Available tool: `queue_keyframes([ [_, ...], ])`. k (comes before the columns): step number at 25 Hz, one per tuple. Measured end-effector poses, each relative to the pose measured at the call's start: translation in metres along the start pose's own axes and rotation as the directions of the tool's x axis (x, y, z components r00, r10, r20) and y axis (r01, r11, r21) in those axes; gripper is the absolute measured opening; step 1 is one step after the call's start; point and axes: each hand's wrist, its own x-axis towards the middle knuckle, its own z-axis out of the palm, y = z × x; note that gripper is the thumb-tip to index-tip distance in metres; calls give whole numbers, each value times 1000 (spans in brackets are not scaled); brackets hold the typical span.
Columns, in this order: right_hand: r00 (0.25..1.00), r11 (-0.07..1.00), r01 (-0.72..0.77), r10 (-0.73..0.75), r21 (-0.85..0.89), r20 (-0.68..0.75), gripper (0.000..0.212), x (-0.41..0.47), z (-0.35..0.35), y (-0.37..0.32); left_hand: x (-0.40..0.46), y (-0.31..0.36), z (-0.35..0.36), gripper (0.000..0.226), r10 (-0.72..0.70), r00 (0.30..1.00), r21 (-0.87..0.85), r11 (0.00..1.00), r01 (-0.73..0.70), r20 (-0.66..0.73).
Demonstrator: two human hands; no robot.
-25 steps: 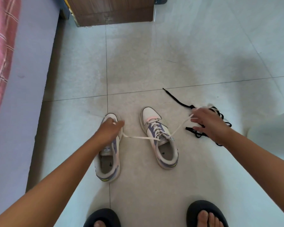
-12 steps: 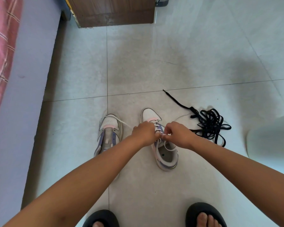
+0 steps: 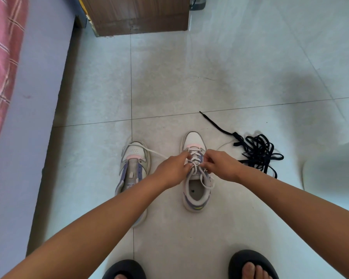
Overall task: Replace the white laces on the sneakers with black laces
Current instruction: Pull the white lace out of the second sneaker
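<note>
Head view: two white-and-purple low-top sneakers side by side on pale tiled floor (image 3: 189,63), toes pointing away from person, long axes near parallel. Right sneaker (image 3: 195,178) still threaded with white lace (image 3: 195,161); left sneaker (image 3: 132,168) unlaced, loose lace end trailing across its toe. Left hand (image 3: 172,170) and right hand (image 3: 220,165) both pinch white lace over eyelets. Tangled black laces (image 3: 256,152) just right of right sneaker. Versus half second ago: hands sit slightly further toward toe, shoes unmoved.
</note>
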Motion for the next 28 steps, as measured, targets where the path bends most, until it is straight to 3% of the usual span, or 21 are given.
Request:
queue_keyframes([
  [2,1000,999,19,-19,35,1,11,0,1,2,5,-3,1,27,48,999,148,988,-46,-4],
  [9,999,997,-4,8,83,-52,12,-2,7,7,2,-8,-9,17,235,970,295,933,-207,-63],
  [11,999,966,-50,54,252,-8,11,-2,7,8,-3,-14,-16,18,175,980,356,913,-198,95],
  [13,988,872,-152,116,465,106,11,-2,4,9,-4,-16,-19,33,27,971,278,956,-95,236],
  [15,963,774,-259,162,578,215,8,-3,4,10,2,-14,-19,43,-23,990,178,984,-3,143],
  [17,951,750,-297,178,590,253,10,-3,5,11,13,-8,-16,35,-20,1000,188,982,22,-13],
  [20,947,776,-307,194,551,254,16,-5,5,13,24,1,-7,28,-10,999,217,976,-2,50],
  [23,939,706,-339,213,622,271,11,-7,3,16,28,-1,-9,20,13,997,175,984,-25,72],
  [25,924,617,-381,221,689,313,9,-7,6,20,25,-1,-12,20,32,997,302,952,-51,68],
  [28,910,521,-415,227,746,348,12,-6,13,21,23,4,-8,20,110,994,674,734,-77,-6],
])
